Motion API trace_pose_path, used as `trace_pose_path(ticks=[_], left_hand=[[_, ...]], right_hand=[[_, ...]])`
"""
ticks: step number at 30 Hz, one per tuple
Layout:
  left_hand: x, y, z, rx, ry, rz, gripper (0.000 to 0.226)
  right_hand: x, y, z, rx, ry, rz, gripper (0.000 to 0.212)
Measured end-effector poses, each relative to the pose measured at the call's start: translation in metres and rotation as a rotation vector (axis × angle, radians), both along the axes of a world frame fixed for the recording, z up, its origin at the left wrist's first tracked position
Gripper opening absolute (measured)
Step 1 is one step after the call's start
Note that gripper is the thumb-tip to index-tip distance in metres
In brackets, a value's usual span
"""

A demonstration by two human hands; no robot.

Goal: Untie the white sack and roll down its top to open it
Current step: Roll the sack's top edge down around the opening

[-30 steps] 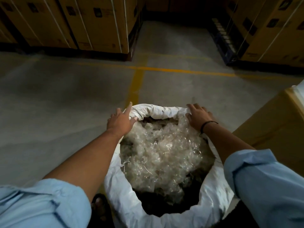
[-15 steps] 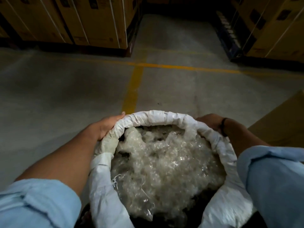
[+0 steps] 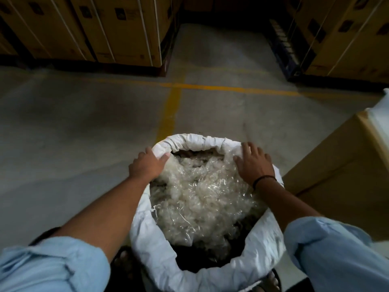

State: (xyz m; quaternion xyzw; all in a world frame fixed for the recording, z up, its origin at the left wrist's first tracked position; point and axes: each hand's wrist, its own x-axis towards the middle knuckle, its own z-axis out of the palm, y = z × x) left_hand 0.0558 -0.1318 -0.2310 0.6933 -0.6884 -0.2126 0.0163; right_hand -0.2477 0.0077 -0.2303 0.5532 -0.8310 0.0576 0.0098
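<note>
Hands are both at the far rim of the white sack (image 3: 195, 142), which stands on the concrete floor (image 3: 84, 133) just before you, top rolled down, full of clear plastic scraps (image 3: 202, 197). Your left hand (image 3: 147, 166) grips the rim, thumb inside, fingers curled outside. Your right hand (image 3: 254, 164) lies flat on it, fingers spread apart.

A: On your left hand (image 3: 147, 165) the fingertips drop out of sight behind the rolled rim of the white sack (image 3: 189, 142).
B: Your right hand (image 3: 254, 163) is smeared by blur. The sack's base hides beneath its own mouth, and the carton (image 3: 336, 175) runs off the right edge.
</note>
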Motion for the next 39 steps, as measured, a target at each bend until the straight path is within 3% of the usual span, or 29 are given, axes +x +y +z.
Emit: trace_pose_path(ticks=[4, 10, 14, 17, 20, 23, 26, 28, 31, 34, 39], left_hand=[[0.007, 0.044, -0.001, -0.073, -0.051, -0.022, 0.086], [0.033, 0.077, 0.004, 0.084, 0.028, 0.235, 0.084], [0.031, 0.066, 0.016, 0.217, 0.369, 0.296, 0.084], [0.041, 0.062, 0.02, 0.397, 0.736, 0.435, 0.063], [0.056, 0.061, 0.021, 0.584, 0.822, 0.444, 0.064], [0.053, 0.06, 0.024, 0.59, 0.738, 0.394, 0.071], [0.032, 0.078, 0.027, 0.28, 0.343, 0.364, 0.095], [0.019, 0.11, 0.029, 0.092, 0.164, 0.327, 0.096], [0.011, 0.167, 0.014, 0.024, -0.02, 0.275, 0.104], [0.016, 0.209, 0.0, 0.067, -0.017, 0.312, 0.113], [0.04, 0.21, 0.0, 0.151, 0.263, 0.494, 0.105]], right_hand=[[-0.001, 0.046, -0.009, -0.025, 0.008, -0.112, 0.05], [-0.004, 0.089, -0.01, -0.023, -0.332, -0.402, 0.052], [-0.018, 0.077, 0.0, -0.019, -0.528, -0.494, 0.05], [-0.037, 0.074, 0.019, 0.154, -0.695, -0.493, 0.056], [-0.045, 0.076, 0.022, 0.243, -0.744, -0.514, 0.052], [-0.032, 0.068, 0.014, 0.068, -0.737, -0.581, 0.061], [-0.004, 0.072, 0.011, -0.094, -0.639, -0.639, 0.069], [0.018, 0.087, 0.01, -0.085, -0.444, -0.608, 0.074], [0.041, 0.12, -0.003, 0.016, -0.261, -0.587, 0.084], [0.058, 0.152, -0.019, 0.046, -0.388, -0.645, 0.084], [0.058, 0.166, 0.001, -0.027, -0.644, -0.705, 0.063]])
